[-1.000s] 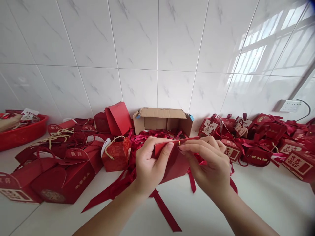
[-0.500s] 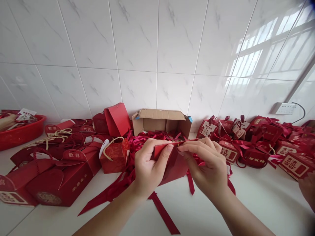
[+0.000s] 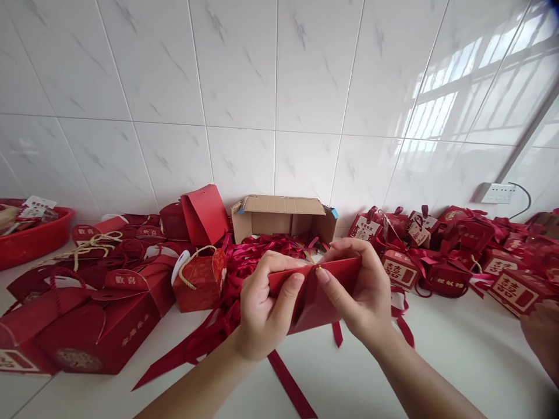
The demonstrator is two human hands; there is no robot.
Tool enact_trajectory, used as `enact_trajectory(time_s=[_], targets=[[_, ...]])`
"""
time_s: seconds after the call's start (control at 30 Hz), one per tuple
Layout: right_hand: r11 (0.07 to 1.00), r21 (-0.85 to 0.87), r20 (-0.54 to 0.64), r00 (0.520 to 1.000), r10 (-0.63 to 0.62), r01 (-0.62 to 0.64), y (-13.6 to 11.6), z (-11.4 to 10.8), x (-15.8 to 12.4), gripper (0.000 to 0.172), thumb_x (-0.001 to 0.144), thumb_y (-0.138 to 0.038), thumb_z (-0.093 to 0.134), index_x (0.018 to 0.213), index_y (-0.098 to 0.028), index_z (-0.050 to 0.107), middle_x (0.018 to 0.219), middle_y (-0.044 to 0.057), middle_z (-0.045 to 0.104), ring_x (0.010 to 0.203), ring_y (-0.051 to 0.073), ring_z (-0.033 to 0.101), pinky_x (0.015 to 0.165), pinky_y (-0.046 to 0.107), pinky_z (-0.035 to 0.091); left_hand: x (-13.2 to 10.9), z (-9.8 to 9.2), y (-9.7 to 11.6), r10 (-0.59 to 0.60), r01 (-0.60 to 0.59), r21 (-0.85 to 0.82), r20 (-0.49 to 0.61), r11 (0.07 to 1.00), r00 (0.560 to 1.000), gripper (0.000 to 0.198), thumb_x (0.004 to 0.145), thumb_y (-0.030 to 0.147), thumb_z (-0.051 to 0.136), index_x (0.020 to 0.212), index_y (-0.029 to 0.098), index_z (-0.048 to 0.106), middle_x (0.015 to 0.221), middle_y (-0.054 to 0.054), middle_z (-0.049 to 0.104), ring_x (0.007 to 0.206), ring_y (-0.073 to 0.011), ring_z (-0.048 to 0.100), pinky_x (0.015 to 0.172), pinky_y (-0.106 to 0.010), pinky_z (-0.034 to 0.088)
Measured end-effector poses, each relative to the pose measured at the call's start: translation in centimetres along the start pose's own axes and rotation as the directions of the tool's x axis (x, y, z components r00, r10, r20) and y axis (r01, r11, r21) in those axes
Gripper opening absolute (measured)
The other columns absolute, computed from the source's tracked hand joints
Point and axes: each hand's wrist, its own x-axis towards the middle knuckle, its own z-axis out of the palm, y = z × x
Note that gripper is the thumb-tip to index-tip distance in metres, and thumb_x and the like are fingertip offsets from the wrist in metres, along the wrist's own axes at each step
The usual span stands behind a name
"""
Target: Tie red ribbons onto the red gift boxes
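Between my hands is a red paper gift box (image 3: 315, 308), held up over the white table. My left hand (image 3: 266, 308) pinches the left part of its top edge between thumb and fingers. The right part of that edge is gripped by my right hand (image 3: 362, 291). Near the right thumb tip, a small gold-coloured fastening (image 3: 318, 268) shows at the middle of the edge; its exact kind is too small to tell. Behind the box lies a heap of dark red ribbons (image 3: 248, 262), some trailing forward past my wrists.
An open cardboard box (image 3: 283, 205) stands against the tiled wall. Several red gift boxes (image 3: 109, 331) crowd the left; more ribboned boxes (image 3: 399, 270) fill the right. A red basin (image 3: 52, 233) is far left. Another person's hand (image 3: 541, 334) shows at the right edge.
My right hand's fingers have moved behind the box's top edge, with the thumb now in front at the gold-coloured fastening. The box's front has turned more toward me. My left hand keeps its hold.
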Motion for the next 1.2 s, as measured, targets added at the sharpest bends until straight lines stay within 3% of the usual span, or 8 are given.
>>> enact_trajectory(time_s=[0.07, 0.17, 0.3, 0.4, 0.53, 0.83, 1.07, 1.2], targets=[[1.0, -0.008, -0.064, 0.998, 0.008, -0.008, 0.2, 0.0, 0.1, 0.024, 0.076, -0.02, 0.069, 0.091, -0.022, 0.051, 0.076, -0.002, 0.058, 0.064, 0.012, 0.055, 0.055, 0.024, 0.047, 0.0, 0.1, -0.1, -0.015, 0.014, 0.006, 0.07, 1.0, 0.997, 0.026, 0.08, 0.025, 0.068, 0.102, 0.021, 0.055, 0.091, -0.003, 0.063, 0.086, -0.0157, 0.062, 0.077, -0.028, 0.052], [0.999, -0.046, -0.126, 0.992, -0.007, 0.001, 0.3, -0.1, 0.4, 0.024, 0.073, -0.019, 0.071, 0.082, -0.022, 0.049, 0.072, -0.003, 0.055, 0.061, 0.01, 0.052, 0.052, 0.021, 0.045, 0.1, 0.3, -0.2, -0.119, 0.107, 0.11, 0.114, 0.988, 0.986, 0.055, 0.067, 0.027, 0.08, 0.11, 0.022, 0.046, 0.097, -0.003, 0.061, 0.086, -0.0165, 0.063, 0.073, -0.027, 0.054], [0.998, -0.051, -0.103, 0.994, -0.026, 0.021, 0.2, -0.4, 0.7, 0.027, 0.071, -0.017, 0.071, 0.082, -0.022, 0.047, 0.073, -0.003, 0.055, 0.064, 0.011, 0.053, 0.054, 0.021, 0.045, 0.3, 0.3, -0.3, -0.219, 0.194, 0.19, 0.118, 0.962, 0.968, 0.043, 0.076, 0.021, 0.072, 0.107, 0.023, 0.043, 0.095, -0.002, 0.06, 0.08, -0.0144, 0.064, 0.069, -0.026, 0.054], [0.999, -0.031, -0.07, 0.997, -0.022, 0.02, 0.1, -0.6, 0.8, 0.026, 0.073, -0.018, 0.07, 0.082, -0.022, 0.047, 0.076, -0.002, 0.056, 0.068, 0.011, 0.055, 0.059, 0.023, 0.046, 0.4, 0.0, -0.2, -0.212, 0.179, 0.177, 0.188, 0.968, 0.959, 0.035, 0.08, 0.02, 0.067, 0.106, 0.023, 0.044, 0.097, -0.002, 0.06, 0.081, -0.0128, 0.063, 0.069, -0.023, 0.053], [0.999, 0.009, -0.039, 0.998, -0.047, 0.048, 0.0, -0.8, 0.9, 0.027, 0.073, -0.016, 0.07, 0.085, -0.022, 0.047, 0.088, 0.0, 0.061, 0.078, 0.013, 0.059, 0.067, 0.026, 0.048, 0.6, -0.3, -0.1, -0.2, 0.17, 0.149, 0.217, 0.974, 0.955, 0.026, 0.086, 0.018, 0.059, 0.108, 0.024, 0.045, 0.104, -0.003, 0.06, 0.096, -0.0133, 0.06, 0.082, -0.024, 0.05], [0.995, 0.017, -0.051, 0.994, -0.097, 0.098, -0.2, -0.9, 1.0, 0.025, 0.075, -0.014, 0.069, 0.083, -0.022, 0.048, 0.078, 0.0, 0.059, 0.071, 0.013, 0.057, 0.062, 0.026, 0.048, 0.8, -0.2, 0.7, -0.234, 0.21, 0.125, 0.222, 0.97, 0.947, 0.018, 0.09, 0.017, 0.054, 0.105, 0.026, 0.049, 0.102, -0.001, 0.061, 0.1, -0.0119, 0.058, 0.087, -0.023, 0.048], [0.954, 0.045, -0.041, 0.955, -0.294, 0.295, -0.1, -1.5, 1.1, 0.029, 0.074, -0.006, 0.068, 0.089, -0.021, 0.048, 0.077, 0.001, 0.06, 0.068, 0.015, 0.06, 0.058, 0.028, 0.05, 1.5, -1.1, 1.6, -0.119, 0.055, 0.21, 0.304, 0.976, 0.945, 0.024, 0.086, 0.014, 0.056, 0.108, 0.023, 0.05, 0.104, -0.004, 0.06, 0.104, -0.016, 0.058, 0.091, -0.028, 0.047], [0.919, 0.011, -0.065, 0.917, -0.393, 0.395, -0.1, -1.8, 1.1, 0.032, 0.072, -0.004, 0.068, 0.091, -0.021, 0.049, 0.076, 0.002, 0.059, 0.068, 0.017, 0.062, 0.056, 0.03, 0.051, 2.2, -2.1, 2.2, -0.17, 0.057, 0.339, 0.312, 0.939, 0.935, 0.033, 0.083, 0.021, 0.063, 0.113, 0.024, 0.049, 0.11, -0.006, 0.059, 0.103, -0.0193, 0.058, 0.088, -0.031, 0.049]])
